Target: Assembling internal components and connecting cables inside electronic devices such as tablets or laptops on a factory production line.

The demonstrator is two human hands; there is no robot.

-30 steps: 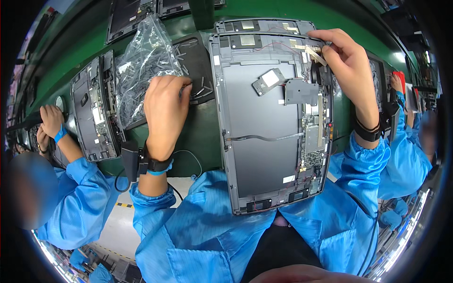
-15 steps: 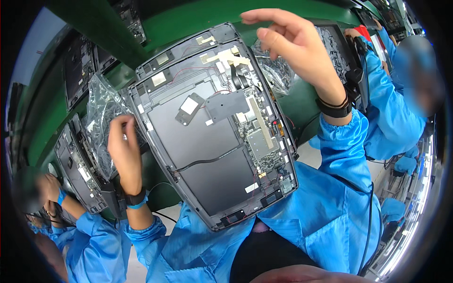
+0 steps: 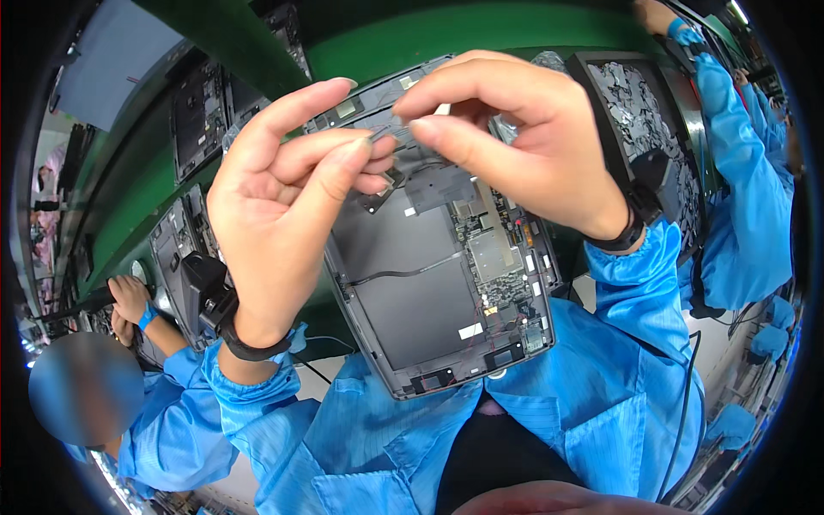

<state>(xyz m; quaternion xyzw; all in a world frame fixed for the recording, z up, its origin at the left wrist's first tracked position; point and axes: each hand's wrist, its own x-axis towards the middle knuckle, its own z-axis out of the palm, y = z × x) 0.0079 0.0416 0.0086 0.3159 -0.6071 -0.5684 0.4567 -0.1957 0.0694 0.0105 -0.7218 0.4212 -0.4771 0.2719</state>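
The person's two hands meet above an open tablet, which sits in front of the body with its inside facing up, its far part hidden behind the fingers. The left hand is narrow at thumb and forefinger and seems to pinch a small dark strip, its other fingers loosely curled. The right hand hangs just beside it, thumb and forefinger a narrow gap apart; whether anything lies between them cannot be told. Beneath, a black cable crosses the grey casing, a flat dark plate lies near the circuit board, and a second casing shows just beyond. At the right, a tray of grey pieces stands on the green worktop. The likeliest trouble is a drop: the strip is thin and held only by fingertips, so a slip between the two hands could let it fall among the bare parts, where its dark colour would make it hard to find. A low wrist or sleeve could also snag the cable or nudge the plate, and a pinch too hard might bend the strip.
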